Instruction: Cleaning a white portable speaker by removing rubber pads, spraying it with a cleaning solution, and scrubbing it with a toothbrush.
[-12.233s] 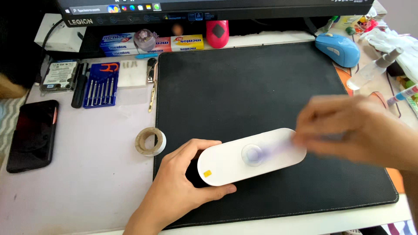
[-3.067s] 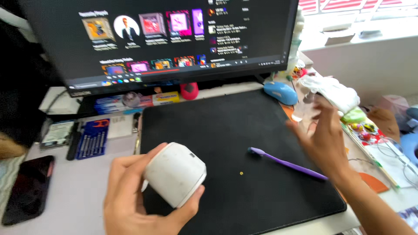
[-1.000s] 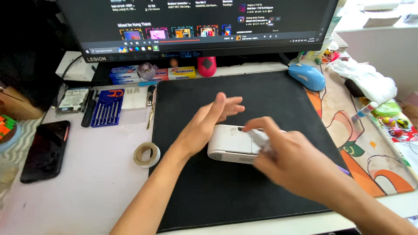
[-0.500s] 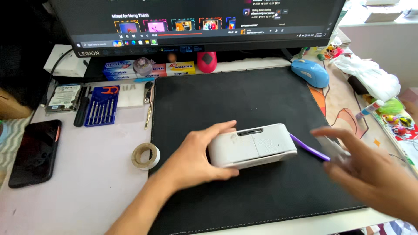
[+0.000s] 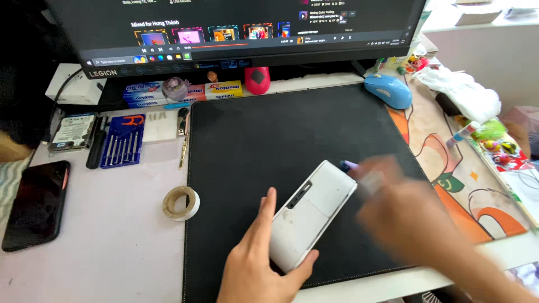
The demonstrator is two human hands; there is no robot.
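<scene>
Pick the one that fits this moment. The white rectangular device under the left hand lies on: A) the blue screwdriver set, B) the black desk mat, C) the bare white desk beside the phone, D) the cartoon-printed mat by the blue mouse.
B: the white device rests on the black desk mat, with the left hand clasping its near end; the tape roll sits just off the mat's left edge.

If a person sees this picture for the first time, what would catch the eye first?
First, the white oblong device on the black desk mat, gripped at its near end by the left hand. Beside it, the blurred right hand reaches toward its far end. Behind them stands a large lit monitor.
</scene>
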